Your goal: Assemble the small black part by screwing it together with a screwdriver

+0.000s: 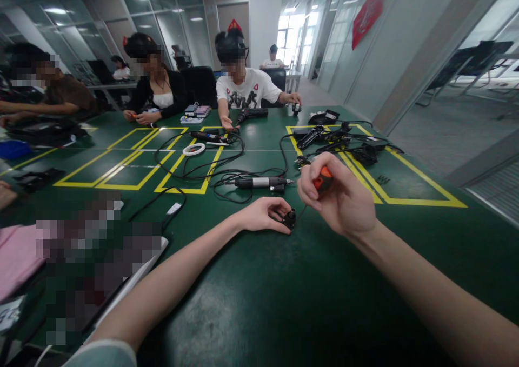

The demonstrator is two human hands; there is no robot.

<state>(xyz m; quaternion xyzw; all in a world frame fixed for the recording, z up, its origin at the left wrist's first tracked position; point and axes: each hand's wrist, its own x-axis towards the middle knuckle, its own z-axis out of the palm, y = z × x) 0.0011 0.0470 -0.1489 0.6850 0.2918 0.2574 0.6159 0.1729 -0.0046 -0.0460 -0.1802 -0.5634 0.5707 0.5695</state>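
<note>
My right hand (344, 197) is wrapped round the orange and black handle of a screwdriver (324, 180). Its thin shaft slants down and left, and the tip ends close to a small black part (289, 219). My left hand (267, 214) grips that part between thumb and fingers, low over the green table. A round stub stands up from the part; its exact kind I cannot make out. Just beyond my left hand lies an electric screwdriver (257, 182) with a black and silver body.
Yellow tape (421, 200) marks rectangles on the green table (243, 297). Black cables (194, 167), a white tape roll (193, 149) and black parts (324, 137) lie farther back. Small screws (382, 180) rest at right. Several people sit around; one person (247, 86) faces me across the table.
</note>
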